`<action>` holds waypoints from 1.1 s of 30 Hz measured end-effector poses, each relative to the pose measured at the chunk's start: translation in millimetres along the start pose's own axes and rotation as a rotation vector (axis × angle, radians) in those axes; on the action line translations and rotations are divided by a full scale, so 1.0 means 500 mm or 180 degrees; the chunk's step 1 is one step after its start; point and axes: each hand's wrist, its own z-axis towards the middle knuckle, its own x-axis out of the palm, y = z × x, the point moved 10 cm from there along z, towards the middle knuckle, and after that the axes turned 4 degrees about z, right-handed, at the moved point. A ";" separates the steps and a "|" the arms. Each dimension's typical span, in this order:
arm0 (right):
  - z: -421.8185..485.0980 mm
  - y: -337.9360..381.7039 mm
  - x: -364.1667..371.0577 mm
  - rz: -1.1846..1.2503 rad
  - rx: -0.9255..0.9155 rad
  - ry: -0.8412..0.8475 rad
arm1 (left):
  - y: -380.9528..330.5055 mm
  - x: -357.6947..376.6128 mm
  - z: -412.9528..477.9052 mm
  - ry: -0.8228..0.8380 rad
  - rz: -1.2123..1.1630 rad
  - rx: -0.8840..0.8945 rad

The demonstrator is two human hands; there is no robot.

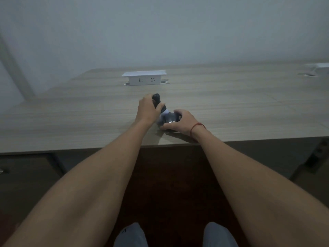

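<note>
A small dark object [168,118] with a pale grey part and white lettering lies on the wooden table [231,107] near its front edge. Its black upper end [157,98] sticks out past my left hand [148,108], whose fingers are curled round it. My right hand [181,123] grips the lower dark part from the right, fingers wrapped over it. A red string sits on my right wrist. What exactly the object is cannot be made out.
A white pop-up socket box [143,78] stands on the table further back, in the middle. Another white fitting [318,67] sits at the far right edge. A pale wall rises behind the table. Dark cabinets and floor lie below the front edge.
</note>
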 end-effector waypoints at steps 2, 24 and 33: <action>-0.001 0.002 0.000 0.0038 -0.0030 0.0031 | -0.009 0.000 0.006 0.0037 0.0176 0.0075; 0.002 0.024 -0.013 0.0289 0.0042 -0.0085 | 0.095 0.007 -0.041 0.1045 -0.1259 -0.1049; 0.001 0.020 -0.007 0.0295 0.0011 -0.0132 | 0.077 -0.003 -0.037 0.0201 -0.0968 -0.1047</action>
